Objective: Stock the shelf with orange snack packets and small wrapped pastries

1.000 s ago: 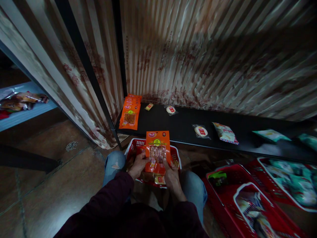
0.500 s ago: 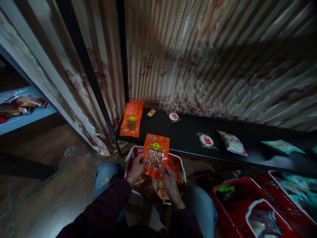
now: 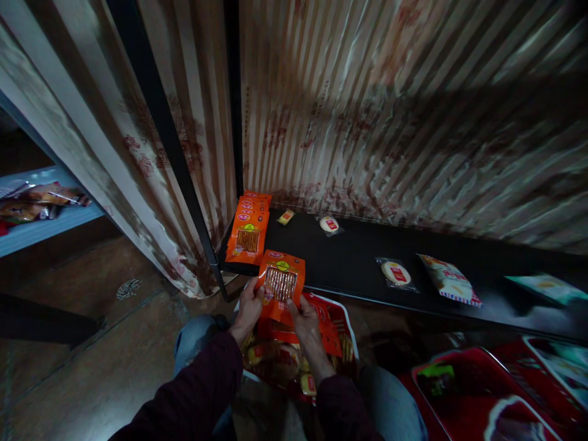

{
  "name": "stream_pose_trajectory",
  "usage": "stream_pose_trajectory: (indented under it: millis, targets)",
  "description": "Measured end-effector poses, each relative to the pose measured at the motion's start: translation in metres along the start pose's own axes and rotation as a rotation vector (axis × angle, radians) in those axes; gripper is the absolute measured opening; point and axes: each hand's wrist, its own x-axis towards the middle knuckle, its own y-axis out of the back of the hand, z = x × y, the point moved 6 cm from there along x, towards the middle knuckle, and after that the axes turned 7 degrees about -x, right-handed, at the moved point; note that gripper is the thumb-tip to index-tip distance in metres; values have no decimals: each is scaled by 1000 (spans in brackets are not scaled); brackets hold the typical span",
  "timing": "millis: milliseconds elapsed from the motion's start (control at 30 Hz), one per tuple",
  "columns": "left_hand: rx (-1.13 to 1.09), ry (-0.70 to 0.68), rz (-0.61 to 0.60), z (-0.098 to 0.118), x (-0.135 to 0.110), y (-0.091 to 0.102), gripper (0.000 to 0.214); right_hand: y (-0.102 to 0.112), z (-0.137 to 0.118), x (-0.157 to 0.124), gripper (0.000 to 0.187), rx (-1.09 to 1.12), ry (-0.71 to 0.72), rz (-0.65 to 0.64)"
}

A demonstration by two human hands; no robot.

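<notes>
Stocking a low shelf from a basket

In front of the black shelf and above the red basket, near the shelf's stack of packets, one orange packet is held up, left hand and right hand pinching its lower edges.

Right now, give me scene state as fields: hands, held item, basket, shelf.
left hand: holds orange packet at its lower left
right hand: holds the same packet at its lower right
packet pose: upright, face to camera, above red basket
basket: at the person's knees, holds more snack packs
black shelf: stack of orange packets at left end; round pack and striped pack further right
</notes>
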Motion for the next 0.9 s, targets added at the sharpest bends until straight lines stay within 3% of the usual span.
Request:
stream_pose_trajectory:
  millis: [167,400,600,900]
  targets:
    - [-69,-82,-12,10,11,2,27,-4,-3,11,41,7,11,10]
    - [-217,-129,-58,21,38,4,36,-21,-25,26,41,98,41,-75]
    - [-236,-177,28,16,65,18,36,-40,-28,44,50,119,45,-83]
    - [-212,-213,105,21,95,31,40,-65,-33,70,47,78,96,-108]
